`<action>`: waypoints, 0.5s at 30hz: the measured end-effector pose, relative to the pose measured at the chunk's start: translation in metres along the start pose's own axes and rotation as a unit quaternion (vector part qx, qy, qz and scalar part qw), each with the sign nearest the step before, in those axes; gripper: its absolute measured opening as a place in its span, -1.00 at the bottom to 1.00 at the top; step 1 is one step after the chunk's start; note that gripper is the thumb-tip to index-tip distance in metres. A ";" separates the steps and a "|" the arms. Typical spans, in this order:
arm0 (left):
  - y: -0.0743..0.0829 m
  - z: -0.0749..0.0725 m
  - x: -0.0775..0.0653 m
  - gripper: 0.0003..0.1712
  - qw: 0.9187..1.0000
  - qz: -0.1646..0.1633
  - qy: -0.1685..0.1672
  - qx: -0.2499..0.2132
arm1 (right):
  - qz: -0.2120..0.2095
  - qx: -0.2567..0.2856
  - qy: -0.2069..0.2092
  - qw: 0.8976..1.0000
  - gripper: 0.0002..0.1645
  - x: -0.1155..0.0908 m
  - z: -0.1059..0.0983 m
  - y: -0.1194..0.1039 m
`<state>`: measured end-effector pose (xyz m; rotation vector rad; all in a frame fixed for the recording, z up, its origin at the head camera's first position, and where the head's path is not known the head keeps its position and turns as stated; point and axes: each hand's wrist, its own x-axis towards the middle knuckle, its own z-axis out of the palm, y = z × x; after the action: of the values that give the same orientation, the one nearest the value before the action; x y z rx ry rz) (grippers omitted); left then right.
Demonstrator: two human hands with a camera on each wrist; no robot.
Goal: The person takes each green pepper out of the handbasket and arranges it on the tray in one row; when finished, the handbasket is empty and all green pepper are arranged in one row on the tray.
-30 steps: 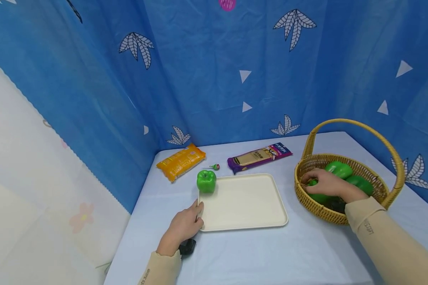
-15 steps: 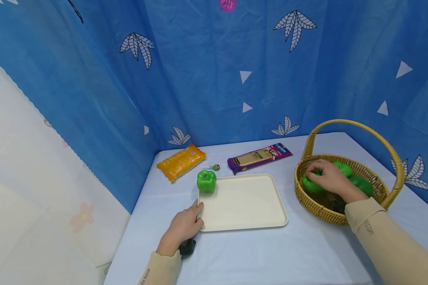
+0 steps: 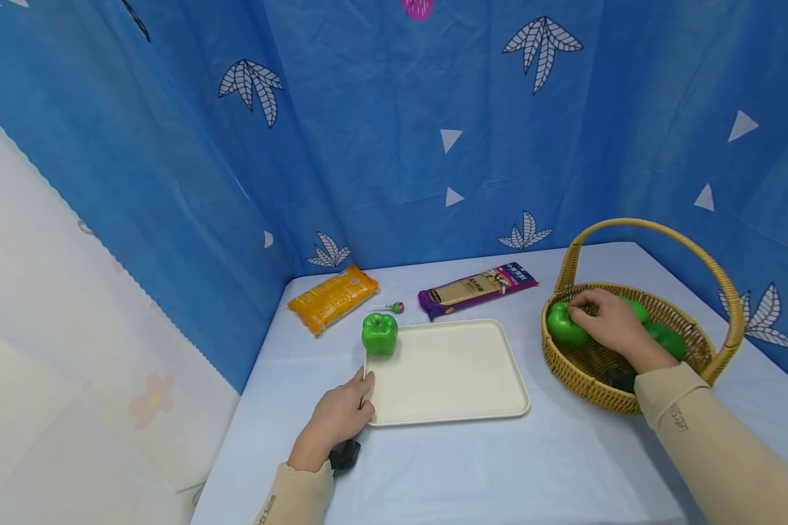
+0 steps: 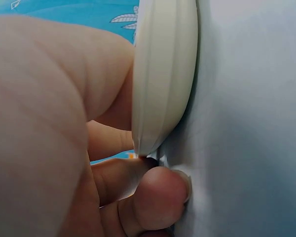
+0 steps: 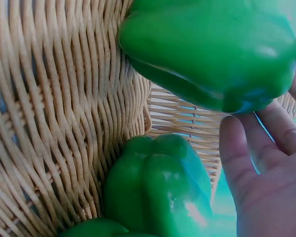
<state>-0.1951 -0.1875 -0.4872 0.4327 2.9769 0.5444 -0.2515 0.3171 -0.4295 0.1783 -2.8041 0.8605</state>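
Right fingers [image 5: 234,148] clamp pepper [image 5: 212,49]; left fingers [image 3: 356,388] grip tray [image 3: 453,373], lower fingertips [image 4: 159,197] wrist view only.

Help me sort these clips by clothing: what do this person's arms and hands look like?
The left sleeve and right sleeve are beige, each with small dark lettering. The left hand and right hand are bare. A small black box shows by the left one; a dark shape by the right one is too shadowed to make out.

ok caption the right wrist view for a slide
A right hand grips a green bell pepper close to the wicker basket's wall, with another green pepper lower in the frame.
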 end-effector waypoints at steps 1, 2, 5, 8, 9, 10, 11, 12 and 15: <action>0.000 0.000 0.000 -0.26 1.000 0.000 0.000 0.000 | 0.006 0.000 -0.009 1.000 -0.52 0.000 0.000 0.000; 0.000 0.000 0.000 -0.26 1.000 0.000 0.000 0.001 | 0.011 0.000 -0.021 1.000 -0.47 0.001 0.000 0.001; -0.001 0.000 0.000 -0.26 1.000 0.001 -0.001 0.002 | 0.018 -0.003 -0.060 0.998 -0.29 0.003 0.002 0.003; -0.001 0.000 0.000 -0.26 1.000 0.001 -0.001 0.003 | 0.016 -0.003 -0.081 0.997 -0.18 0.005 0.004 0.005; 0.000 0.000 0.000 -0.26 1.000 0.001 -0.001 0.003 | 0.014 -0.003 -0.082 0.996 -0.17 0.005 0.004 0.005; 0.000 0.000 0.000 -0.26 1.000 0.002 0.000 0.002 | 0.013 -0.002 -0.081 0.997 -0.18 0.005 0.004 0.006; 0.000 0.000 0.000 -0.26 1.000 0.003 0.001 0.002 | 0.012 -0.001 -0.079 0.997 -0.19 0.005 0.004 0.006; -0.001 0.000 0.000 -0.26 1.000 0.003 0.002 0.002 | 0.012 0.000 -0.076 0.997 -0.19 0.005 0.004 0.006; -0.001 0.001 0.000 -0.27 1.000 0.008 0.008 0.003 | 0.014 -0.001 -0.065 0.998 -0.23 0.005 0.002 0.007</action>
<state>-0.1954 -0.1882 -0.4887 0.4554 2.9930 0.5436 -0.2580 0.3208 -0.4338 0.2008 -2.9350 0.8816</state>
